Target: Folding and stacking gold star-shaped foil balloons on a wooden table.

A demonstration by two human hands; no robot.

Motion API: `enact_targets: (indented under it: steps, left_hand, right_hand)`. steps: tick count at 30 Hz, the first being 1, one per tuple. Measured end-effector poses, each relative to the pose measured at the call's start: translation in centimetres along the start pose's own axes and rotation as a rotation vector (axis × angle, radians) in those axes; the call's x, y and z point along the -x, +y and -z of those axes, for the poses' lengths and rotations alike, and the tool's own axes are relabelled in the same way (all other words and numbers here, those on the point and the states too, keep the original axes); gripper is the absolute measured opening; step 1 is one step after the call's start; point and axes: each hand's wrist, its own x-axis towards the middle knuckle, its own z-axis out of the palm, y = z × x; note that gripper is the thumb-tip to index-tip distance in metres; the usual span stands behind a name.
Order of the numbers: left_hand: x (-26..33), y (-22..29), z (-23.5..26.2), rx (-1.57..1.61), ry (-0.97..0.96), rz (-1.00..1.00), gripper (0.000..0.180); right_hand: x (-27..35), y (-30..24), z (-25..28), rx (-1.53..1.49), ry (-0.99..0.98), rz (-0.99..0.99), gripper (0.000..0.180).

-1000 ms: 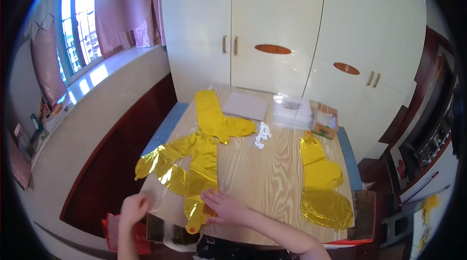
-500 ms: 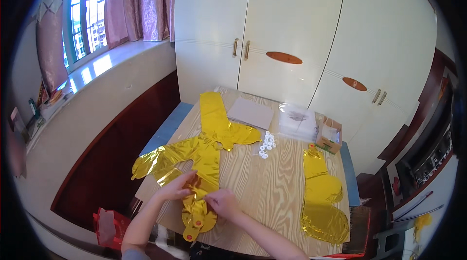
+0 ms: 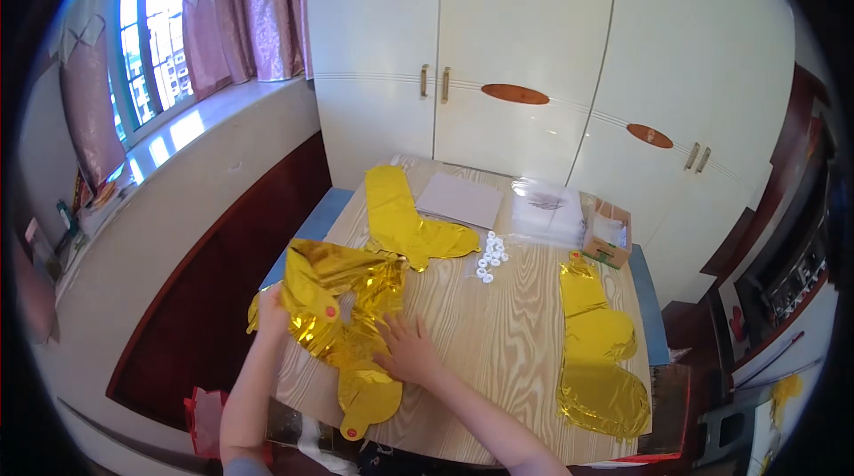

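Observation:
A crumpled gold foil balloon (image 3: 366,289), uninflated, lies at the left front of the wooden table, with part of it lifted and folded over. My left hand (image 3: 274,316) grips its left edge; the fingertips are partly hidden by the foil. My right hand (image 3: 409,348) rests palm down at the balloon's right side, fingers spread, touching foil and table. A round-ended piece of gold foil (image 3: 372,398) with a red-marked tab points toward me; whether it belongs to the same balloon I cannot tell. Behind it lies another flat gold foil balloon (image 3: 391,209).
On the right of the table (image 3: 498,369) lies another flat gold foil balloon (image 3: 600,356). Small white rings (image 3: 491,259) are grouped near the middle. Along the back are a grey sheet (image 3: 460,199), clear plastic bags (image 3: 547,213) and a small cardboard box (image 3: 608,234).
My left hand has moved left and up, lifting and folding over part of the foil. My right hand has gone from pinching the foil to lying spread on it.

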Motion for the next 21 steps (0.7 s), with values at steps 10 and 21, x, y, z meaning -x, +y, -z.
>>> enact_targets:
  steps: [10,21]
  left_hand:
    - [-9.8,6.7,7.1,-0.060,0.219,-0.157,0.023]
    - [-18.0,12.5,11.1,-0.212,0.343,-0.126,0.029]
  right_hand:
    - [0.7,0.0,-0.5,0.046,-0.127,-0.034,0.071]
    - [1.6,-1.0,0.2,-0.013,-0.142,-0.038,0.072]
